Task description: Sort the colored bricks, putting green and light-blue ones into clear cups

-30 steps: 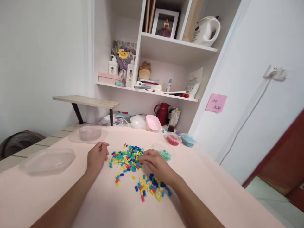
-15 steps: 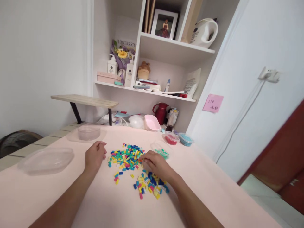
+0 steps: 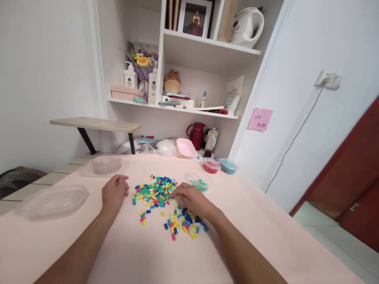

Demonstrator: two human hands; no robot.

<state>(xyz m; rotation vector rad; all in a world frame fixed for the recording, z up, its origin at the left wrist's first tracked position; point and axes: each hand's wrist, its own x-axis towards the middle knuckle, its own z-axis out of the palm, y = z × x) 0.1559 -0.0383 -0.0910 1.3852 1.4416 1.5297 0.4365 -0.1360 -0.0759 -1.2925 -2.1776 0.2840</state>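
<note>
A pile of small, brick-shaped coloured pieces [image 3: 156, 191] in blue, green, yellow and red lies mid-table. My right hand [image 3: 191, 198] reaches to its right edge, thumb and fingers drawn together at the pieces; whatever is between the fingertips is hidden. Under and in front of that hand is a second cluster of pieces [image 3: 185, 225], mostly yellow and blue. Left of the pile, my left hand [image 3: 115, 192] rests on the table with its fingers curled in, and their contents cannot be made out. A clear tub with green pieces [image 3: 199, 184] stands just beyond my right hand.
Lidded tubs of red pieces [image 3: 211, 165] and light-blue pieces [image 3: 228, 166] stand at the back right. To the left are a clear round container [image 3: 106, 163] and a clear lid or tray [image 3: 56, 201]. A pink basin [image 3: 186, 148] and a red jug [image 3: 196, 135] stand at the back.
The camera view has turned slightly, so the scene sits a little further left. My right hand remains at the pile's right edge with small finger movement; my left hand stays curled beside it.
</note>
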